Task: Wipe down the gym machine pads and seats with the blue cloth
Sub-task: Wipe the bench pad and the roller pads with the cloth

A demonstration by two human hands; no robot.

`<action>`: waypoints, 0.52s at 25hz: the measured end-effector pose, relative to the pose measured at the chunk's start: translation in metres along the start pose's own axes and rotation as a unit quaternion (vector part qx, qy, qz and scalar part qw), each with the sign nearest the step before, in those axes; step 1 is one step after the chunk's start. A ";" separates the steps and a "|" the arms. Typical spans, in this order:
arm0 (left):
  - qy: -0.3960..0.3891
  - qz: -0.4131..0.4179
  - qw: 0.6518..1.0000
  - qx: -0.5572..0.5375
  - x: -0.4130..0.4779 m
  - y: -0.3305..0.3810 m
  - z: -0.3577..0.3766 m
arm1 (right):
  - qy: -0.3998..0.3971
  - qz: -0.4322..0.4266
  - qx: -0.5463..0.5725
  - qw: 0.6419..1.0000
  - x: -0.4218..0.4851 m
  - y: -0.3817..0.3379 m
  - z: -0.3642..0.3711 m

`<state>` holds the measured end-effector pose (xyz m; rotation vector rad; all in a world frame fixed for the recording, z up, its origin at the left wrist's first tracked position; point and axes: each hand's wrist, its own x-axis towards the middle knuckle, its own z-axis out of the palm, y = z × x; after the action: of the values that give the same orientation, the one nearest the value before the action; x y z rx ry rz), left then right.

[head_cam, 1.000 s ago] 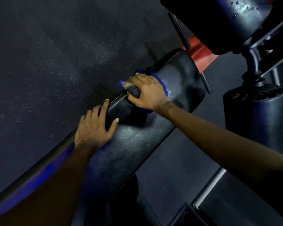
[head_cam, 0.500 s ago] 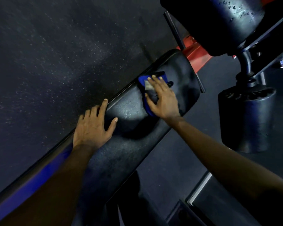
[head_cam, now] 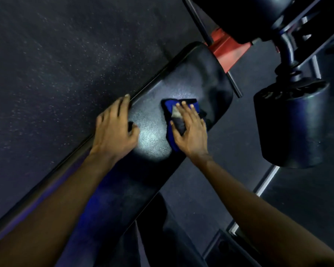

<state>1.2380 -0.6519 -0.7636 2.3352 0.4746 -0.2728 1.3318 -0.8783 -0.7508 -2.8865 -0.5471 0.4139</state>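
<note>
Blue cloth (head_cam: pixel 170 140) pressed onto the black vinyl pad (head_cam: pixel 191 81), short of its far-right end.
The pad's long axis runs from near left to far right, its rounded end pointing at a red frame part (head_cam: pixel 226 47). The right hand (head_cam: pixel 189 132) lies on the folded cloth, fingers straight and pressing. The left hand (head_cam: pixel 114 130) rests released at the pad's far edge. A second ago the cloth hung over that far edge; now it sits on the top face.

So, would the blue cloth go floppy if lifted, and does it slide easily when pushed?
Probably floppy: the blue cloth lies folded and bunched under the right hand. It should slide easily, since the pad looks smooth and shiny. Likely light too: it looks thin.
</note>
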 end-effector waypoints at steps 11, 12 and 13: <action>0.051 0.028 0.986 0.155 0.066 0.049 0.047 | 0.076 -0.009 0.026 0.997 0.102 0.008 -0.009; 0.053 0.027 0.985 0.159 0.067 0.049 0.047 | 0.068 -0.033 0.024 0.997 0.112 0.009 -0.013; 0.054 0.026 0.985 0.160 0.068 0.050 0.047 | 0.055 -0.051 0.019 0.997 0.123 0.006 -0.017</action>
<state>1.3179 -0.7007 -0.7884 2.6829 0.4471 -0.2112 1.4489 -0.8391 -0.7657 -2.8098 -0.6567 0.2472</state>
